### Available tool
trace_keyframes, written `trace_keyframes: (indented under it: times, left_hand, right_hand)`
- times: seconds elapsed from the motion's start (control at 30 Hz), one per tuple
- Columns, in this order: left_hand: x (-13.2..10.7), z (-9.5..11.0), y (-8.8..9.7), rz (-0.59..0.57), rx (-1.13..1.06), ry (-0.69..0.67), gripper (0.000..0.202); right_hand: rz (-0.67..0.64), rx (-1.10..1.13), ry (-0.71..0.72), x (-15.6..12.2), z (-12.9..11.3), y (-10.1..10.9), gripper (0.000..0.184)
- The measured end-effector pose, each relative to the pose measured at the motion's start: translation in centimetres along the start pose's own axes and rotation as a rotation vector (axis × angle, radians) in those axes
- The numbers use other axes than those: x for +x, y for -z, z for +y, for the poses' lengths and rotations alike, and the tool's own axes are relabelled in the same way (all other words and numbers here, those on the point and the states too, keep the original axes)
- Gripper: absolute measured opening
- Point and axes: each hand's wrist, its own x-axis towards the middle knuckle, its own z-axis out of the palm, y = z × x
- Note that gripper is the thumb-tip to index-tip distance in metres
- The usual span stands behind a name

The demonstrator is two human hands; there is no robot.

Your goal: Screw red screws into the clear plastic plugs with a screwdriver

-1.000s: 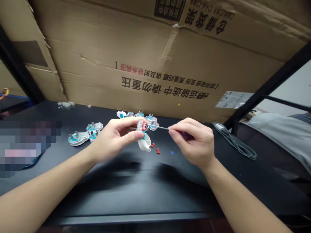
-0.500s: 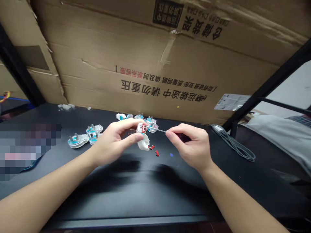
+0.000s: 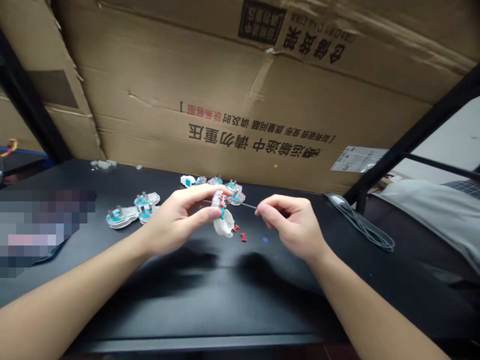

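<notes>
Diffuse, fairly dim room light lies evenly across the cardboard carton (image 3: 240,100). Soft-edged shadows of the left hand (image 3: 176,217) and right hand (image 3: 294,225) fall on the black table (image 3: 210,310), with pale sheen near its front edge. Wide-angle distortion bows the frame's edges; a pixelated block (image 3: 37,230) masks the left side.

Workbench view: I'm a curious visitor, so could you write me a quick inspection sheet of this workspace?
Surface: black tabletop.
Job's things: clear plug with red and teal parts, white curved piece below it, small red parts lying nearby.
Clutter: more clear plugs with teal parts, clear bits at the back edge.
Fingers: left hand grips the clear plug; right hand sits at the end of a thin metal shaft.
Cables: coiled grey cable at right.
Surroundings: printed cardboard box, black frame bar, blurred patch at left.
</notes>
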Motion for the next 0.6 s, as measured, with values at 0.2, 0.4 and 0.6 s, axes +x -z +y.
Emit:
trace_keyframes:
  times: [0.2,0.4,0.6]
  left_hand:
    - [0.0,0.0,-0.2,-0.022,-0.063,0.017,0.035]
    - [0.2,-0.4,0.5,-0.050,0.195,-0.089,0.030]
    - [0.4,-0.2,1.0,-0.106,0.400,-0.151,0.030]
  right_hand:
    - [-0.027,0.018,-0.027,0.1,-0.1,0.0,0.029]
    - [-0.019,-0.091,0.055,-0.1,-0.2,0.2,0.025]
    - [-0.110,-0.122,0.028,-0.2,-0.3,0.0,0.035]
